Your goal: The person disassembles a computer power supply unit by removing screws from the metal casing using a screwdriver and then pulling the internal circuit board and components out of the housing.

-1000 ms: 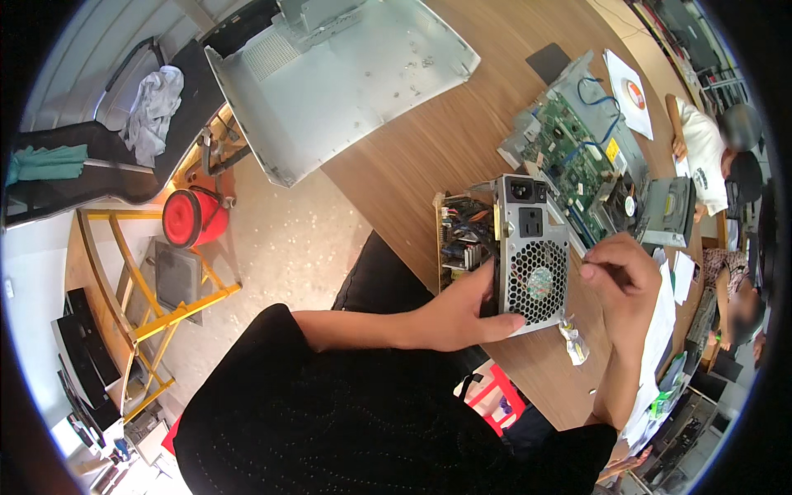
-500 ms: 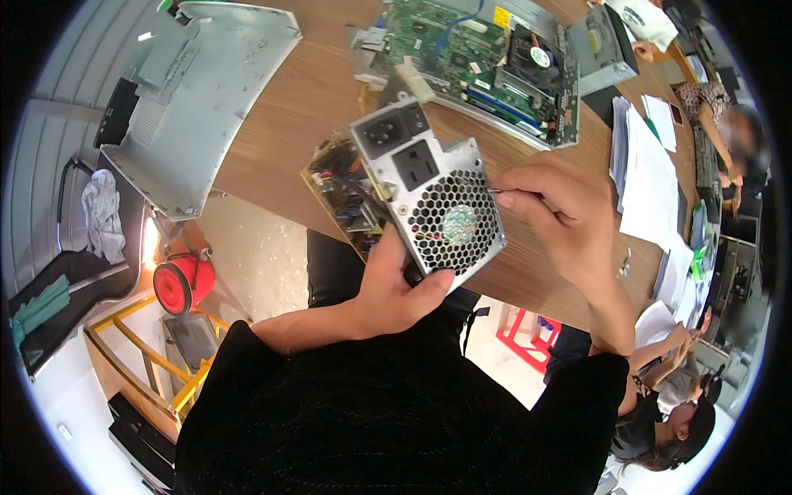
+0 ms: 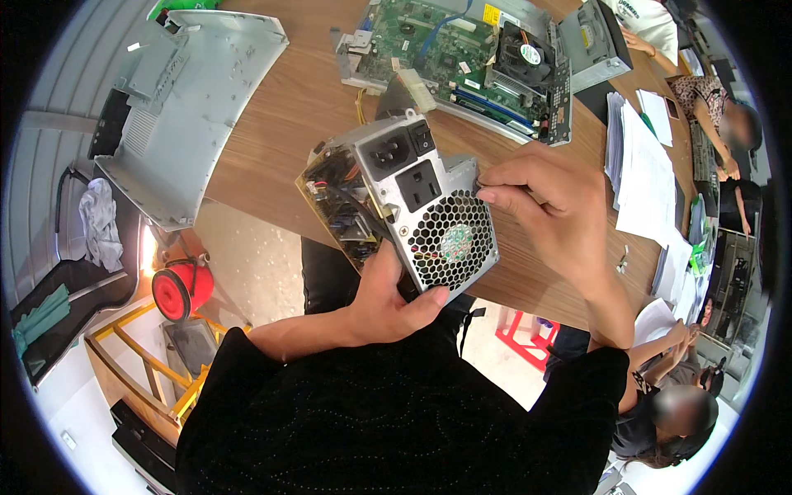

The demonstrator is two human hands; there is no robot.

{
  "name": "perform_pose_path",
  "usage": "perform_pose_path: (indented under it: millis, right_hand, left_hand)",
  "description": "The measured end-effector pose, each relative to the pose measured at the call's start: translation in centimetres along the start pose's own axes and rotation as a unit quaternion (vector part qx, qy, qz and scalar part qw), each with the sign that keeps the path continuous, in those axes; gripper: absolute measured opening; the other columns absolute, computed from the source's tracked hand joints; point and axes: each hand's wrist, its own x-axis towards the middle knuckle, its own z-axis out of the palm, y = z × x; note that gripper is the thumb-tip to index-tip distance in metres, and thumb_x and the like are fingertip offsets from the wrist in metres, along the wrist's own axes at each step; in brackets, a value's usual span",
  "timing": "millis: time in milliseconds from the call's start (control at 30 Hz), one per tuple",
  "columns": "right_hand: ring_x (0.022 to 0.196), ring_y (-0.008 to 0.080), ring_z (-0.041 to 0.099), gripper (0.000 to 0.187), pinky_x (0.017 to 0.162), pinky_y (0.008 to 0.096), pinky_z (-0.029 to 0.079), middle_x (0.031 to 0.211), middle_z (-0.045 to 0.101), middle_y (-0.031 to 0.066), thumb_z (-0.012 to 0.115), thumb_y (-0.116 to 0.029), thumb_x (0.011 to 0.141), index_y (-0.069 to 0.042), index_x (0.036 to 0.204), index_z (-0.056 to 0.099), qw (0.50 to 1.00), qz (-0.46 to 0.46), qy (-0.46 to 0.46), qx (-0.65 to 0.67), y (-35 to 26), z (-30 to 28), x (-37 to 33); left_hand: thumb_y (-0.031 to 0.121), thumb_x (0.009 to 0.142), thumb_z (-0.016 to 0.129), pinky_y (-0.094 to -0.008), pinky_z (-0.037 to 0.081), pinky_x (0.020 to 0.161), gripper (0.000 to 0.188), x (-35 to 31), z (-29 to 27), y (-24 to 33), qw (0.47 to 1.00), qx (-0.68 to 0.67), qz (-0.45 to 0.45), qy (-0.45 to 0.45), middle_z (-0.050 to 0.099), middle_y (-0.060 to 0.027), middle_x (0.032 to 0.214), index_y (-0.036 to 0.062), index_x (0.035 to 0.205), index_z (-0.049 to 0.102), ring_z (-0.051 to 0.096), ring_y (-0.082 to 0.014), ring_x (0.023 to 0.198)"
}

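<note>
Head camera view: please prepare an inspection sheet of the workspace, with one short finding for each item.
Surface: brown wood-grain table, partly covered.
Job's things: computer power supply, tilted, honeycomb grille facing up, internal parts exposed at its left side.
Clutter: green motherboard with cooling fan beyond; metal case cover at left; papers at right.
Hands: left hand grips the power supply's lower end; right hand has its fingertips by the upper right edge; whether they pinch something is unclear.
Cables: blue cable over the motherboard.
Surroundings: red cylindrical container on the left; co-worker in patterned top on the right.
</note>
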Motion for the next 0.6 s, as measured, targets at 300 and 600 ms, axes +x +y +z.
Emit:
perform_pose_path:
  millis: [300, 600]
  right_hand:
    - [0.067, 0.0264, 0.062, 0.013, 0.057, 0.0326, 0.048, 0.078, 0.064, 0.0098, 0.074, -0.001, 0.075, -0.001, 0.087, 0.068, 0.999, -0.038, -0.02, -0.008, 0.25, -0.22, 0.34]
    - [0.07, 0.0256, 0.065, 0.018, 0.058, 0.0336, 0.051, 0.081, 0.064, 0.0095, 0.074, -0.003, 0.075, -0.002, 0.092, 0.068, 0.976, -0.135, 0.015, -0.169, -0.18, 0.37, -0.4]
  left_hand:
    - [0.018, 0.086, 0.067, -0.0371, 0.045, 0.097, 0.065, 0.08, -0.28, -0.21, 1.0, 0.018, 0.01, -0.019, 0.056, -0.0191, 0.125, -0.0085, 0.134, 0.033, 0.058, -0.024, 0.113]
    - [0.016, 0.086, 0.067, -0.0359, 0.047, 0.095, 0.064, 0.07, 0.01, -0.06, 1.0, 0.0, 0.019, -0.006, 0.057, -0.0204, 0.123, -0.0104, 0.133, 0.032, 0.06, -0.024, 0.111]
